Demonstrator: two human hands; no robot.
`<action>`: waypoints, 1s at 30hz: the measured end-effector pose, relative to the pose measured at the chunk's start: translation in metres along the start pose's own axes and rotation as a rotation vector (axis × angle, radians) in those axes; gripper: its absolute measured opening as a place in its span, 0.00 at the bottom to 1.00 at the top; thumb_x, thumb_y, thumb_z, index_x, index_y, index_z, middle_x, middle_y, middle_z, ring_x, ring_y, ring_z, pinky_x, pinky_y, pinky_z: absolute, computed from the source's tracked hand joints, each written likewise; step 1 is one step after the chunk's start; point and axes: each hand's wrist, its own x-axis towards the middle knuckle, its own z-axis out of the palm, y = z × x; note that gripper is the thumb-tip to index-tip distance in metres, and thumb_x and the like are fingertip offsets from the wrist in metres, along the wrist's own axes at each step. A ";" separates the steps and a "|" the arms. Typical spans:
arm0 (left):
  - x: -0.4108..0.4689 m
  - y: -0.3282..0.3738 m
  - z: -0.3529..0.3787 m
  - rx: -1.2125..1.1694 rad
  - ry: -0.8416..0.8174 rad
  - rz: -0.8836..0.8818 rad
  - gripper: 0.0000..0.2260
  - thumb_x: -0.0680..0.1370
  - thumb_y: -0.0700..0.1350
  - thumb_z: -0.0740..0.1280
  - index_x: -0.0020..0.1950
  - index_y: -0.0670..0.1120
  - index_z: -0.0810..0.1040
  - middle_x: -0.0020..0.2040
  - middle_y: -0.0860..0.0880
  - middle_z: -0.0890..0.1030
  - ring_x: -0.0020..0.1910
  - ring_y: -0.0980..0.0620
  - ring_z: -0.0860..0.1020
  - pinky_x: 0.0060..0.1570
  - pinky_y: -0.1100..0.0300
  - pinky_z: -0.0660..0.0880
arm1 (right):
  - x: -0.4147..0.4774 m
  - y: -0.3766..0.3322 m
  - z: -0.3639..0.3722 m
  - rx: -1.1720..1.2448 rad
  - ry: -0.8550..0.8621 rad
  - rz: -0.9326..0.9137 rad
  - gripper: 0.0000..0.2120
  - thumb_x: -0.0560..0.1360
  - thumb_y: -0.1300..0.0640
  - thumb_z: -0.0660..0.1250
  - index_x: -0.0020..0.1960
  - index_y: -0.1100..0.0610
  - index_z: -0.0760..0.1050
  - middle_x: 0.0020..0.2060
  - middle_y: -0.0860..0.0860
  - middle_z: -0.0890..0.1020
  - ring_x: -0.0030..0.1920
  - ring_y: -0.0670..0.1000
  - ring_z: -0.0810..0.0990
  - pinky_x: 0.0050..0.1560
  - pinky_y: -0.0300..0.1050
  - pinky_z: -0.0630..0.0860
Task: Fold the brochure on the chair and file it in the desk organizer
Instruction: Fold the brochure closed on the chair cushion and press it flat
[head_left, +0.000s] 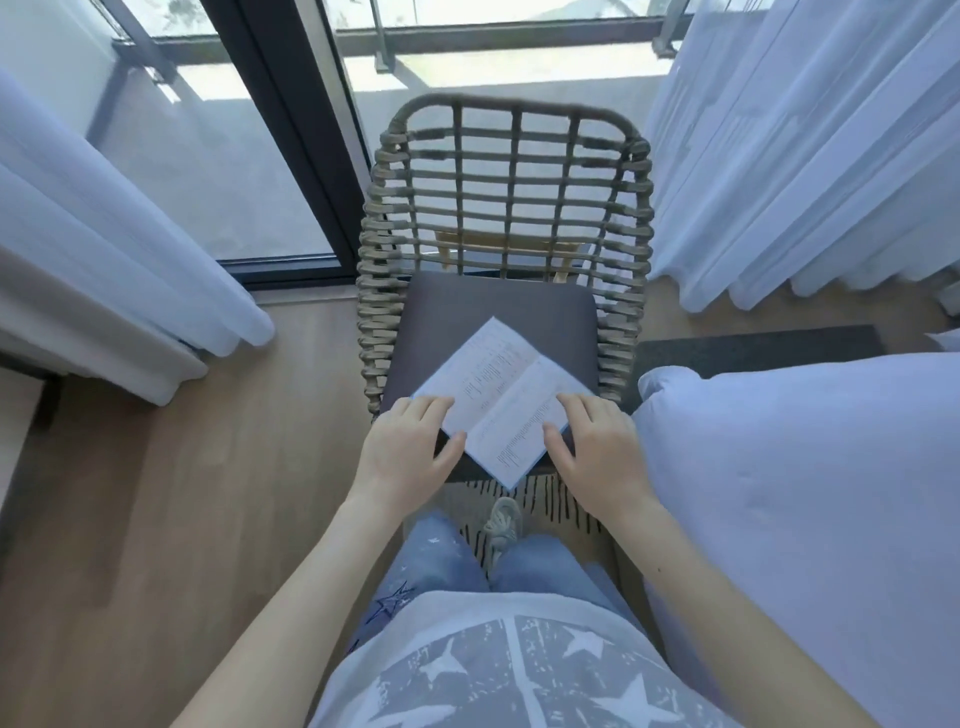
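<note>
Nearest the camera, bare forearms over jeans and a star-printed shirt. Just beyond, left hand flat on the left corner of the brochure, fingers spread and pressing, gripping nothing. Right hand likewise on the right corner, fingers splayed. Brochure open, turned like a diamond on the grey cushion of the woven chair, near tip past the seat edge; possibly creased down the middle, print too blurred to read. Farther off, curtains and a glass door.
</note>
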 end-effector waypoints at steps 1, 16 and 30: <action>0.012 0.000 -0.002 -0.001 -0.005 0.003 0.19 0.76 0.50 0.62 0.61 0.41 0.78 0.56 0.46 0.82 0.53 0.43 0.78 0.48 0.50 0.76 | 0.012 0.003 -0.002 0.004 0.005 -0.004 0.18 0.78 0.55 0.67 0.62 0.65 0.78 0.54 0.60 0.83 0.53 0.61 0.80 0.53 0.56 0.76; 0.167 -0.104 0.148 0.018 -0.202 0.086 0.22 0.76 0.52 0.59 0.61 0.40 0.78 0.56 0.45 0.82 0.52 0.42 0.79 0.47 0.49 0.77 | 0.122 0.087 0.197 0.028 -0.044 0.122 0.22 0.77 0.53 0.58 0.60 0.68 0.78 0.53 0.62 0.83 0.52 0.63 0.82 0.49 0.56 0.78; 0.202 -0.186 0.327 -0.004 -0.233 0.160 0.17 0.75 0.45 0.69 0.62 0.40 0.78 0.57 0.44 0.81 0.55 0.41 0.78 0.50 0.49 0.75 | 0.112 0.129 0.383 -0.018 -0.076 0.218 0.20 0.76 0.52 0.62 0.59 0.65 0.79 0.54 0.61 0.82 0.53 0.63 0.80 0.51 0.57 0.77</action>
